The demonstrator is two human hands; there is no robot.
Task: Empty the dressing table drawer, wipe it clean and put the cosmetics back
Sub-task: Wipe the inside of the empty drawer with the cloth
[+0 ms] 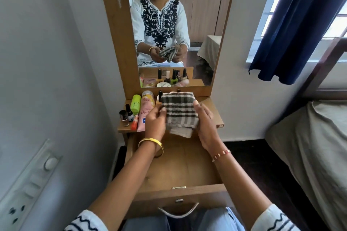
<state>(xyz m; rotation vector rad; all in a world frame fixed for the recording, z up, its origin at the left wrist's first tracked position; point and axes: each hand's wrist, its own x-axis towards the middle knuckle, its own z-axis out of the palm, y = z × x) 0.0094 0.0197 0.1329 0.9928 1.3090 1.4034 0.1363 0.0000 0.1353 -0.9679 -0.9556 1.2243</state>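
Note:
The wooden drawer [180, 170] is pulled out in front of me, and its bare bottom shows. Above it I hold a folded checked cloth [179, 112] with both hands. My left hand [156, 120] grips its left edge and my right hand [204, 120] grips its right edge. On the dressing table top [216, 116] stand the cosmetics: a green bottle [136, 103], a pink tube [145, 112], small dark bottles [126, 115] and an orange stick [134, 123]. The cloth hides more bottles behind it.
A mirror [174, 24] rises behind the table top and reflects me and the bottles. A switch panel [28, 189] is on the left wall. A bed [309, 146] stands to the right under a window with a blue curtain [300, 24].

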